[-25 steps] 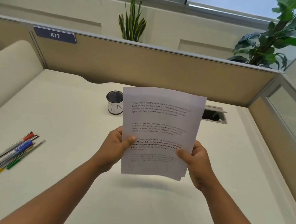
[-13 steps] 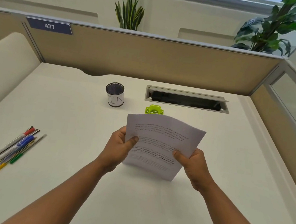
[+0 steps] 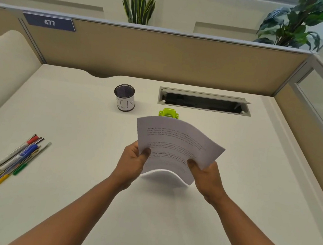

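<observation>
Paper stack [image 3: 174, 143] bowed, long axis pointing away, pinched by left hand [image 3: 132, 164] and right hand [image 3: 206, 176].

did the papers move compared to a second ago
Yes. The papers have tipped down toward the desk: their top edge, earlier overlapping the pen cup, now sits below it, uncovering the green item.

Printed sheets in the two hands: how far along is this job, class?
Done: the printed sheets are gathered into one stack. In hand: the left hand and right hand grip its lower corners, the stack bowed over the desk. Left, probably: fastening, since the green clip lies untouched behind the stack; the pens lie loose, outside the pen cup.
</observation>
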### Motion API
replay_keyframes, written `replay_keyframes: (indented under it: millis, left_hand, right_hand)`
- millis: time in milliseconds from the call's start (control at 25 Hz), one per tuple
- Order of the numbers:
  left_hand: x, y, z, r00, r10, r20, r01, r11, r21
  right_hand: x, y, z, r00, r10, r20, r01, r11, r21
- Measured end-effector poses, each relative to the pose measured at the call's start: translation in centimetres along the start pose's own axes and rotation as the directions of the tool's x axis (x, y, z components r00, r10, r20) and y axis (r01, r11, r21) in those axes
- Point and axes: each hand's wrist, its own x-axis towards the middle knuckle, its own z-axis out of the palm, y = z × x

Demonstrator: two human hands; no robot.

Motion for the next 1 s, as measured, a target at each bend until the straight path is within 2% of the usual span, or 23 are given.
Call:
replay_keyframes:
  millis: [200,560,760,1000]
  left_hand:
    - [-0.2,0.0,0.4,1.0,0.003,-0.012,-0.003,1.0,-0.015]
    - [-0.1,-0.2,0.7,0.999,-0.005,-0.033,0.004,0.999,-0.046]
    - [-0.2,-1.0,0.8,0.999,-0.047,-0.01,0.048,0.999,0.012]
    - [-0.3,-1.4,0.7,0.999,-0.049,-0.014,0.049,0.999,0.004]
  right_hand:
    - [-0.2,0.2,0.1,0.999,0.012,-0.051,-0.011,0.999,0.035]
    - [-0.4,0.1,0.3,0.999,0.0,-0.054,0.005,0.997,0.079]
    - [-0.5,1.1,0.2,0.999,0.047,-0.019,-0.047,0.999,0.011]
    - [-0.2,1.9,0.2,0.997,0.072,-0.002,-0.072,0.997,-0.004]
